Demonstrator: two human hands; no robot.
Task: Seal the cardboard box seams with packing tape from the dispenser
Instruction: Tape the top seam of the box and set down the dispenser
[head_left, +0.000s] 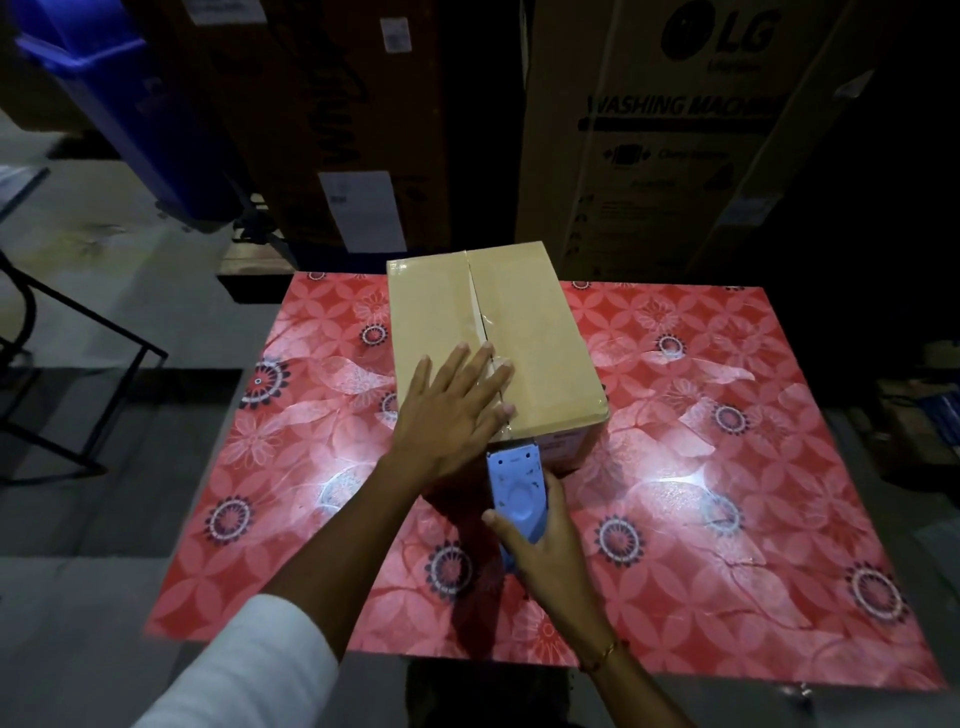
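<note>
A closed cardboard box (540, 343) sits on a red floral table (701, 519). Clear tape runs along its middle seam (477, 306), shiny and slightly wrinkled. My left hand (449, 410) lies flat on the box top, fingers spread over the near part of the seam. My right hand (540, 545) grips a blue tape dispenser (517, 486), whose front end sits against the box's near edge, just below the top. The tape roll itself is hidden by the dispenser body and my hand.
Large cartons stand behind the table, one at the right (675, 130) printed with a washing machine label, one at the middle (337, 119). A blue bin (119, 104) leans at the far left. A black metal frame (67, 364) stands on the floor to the left.
</note>
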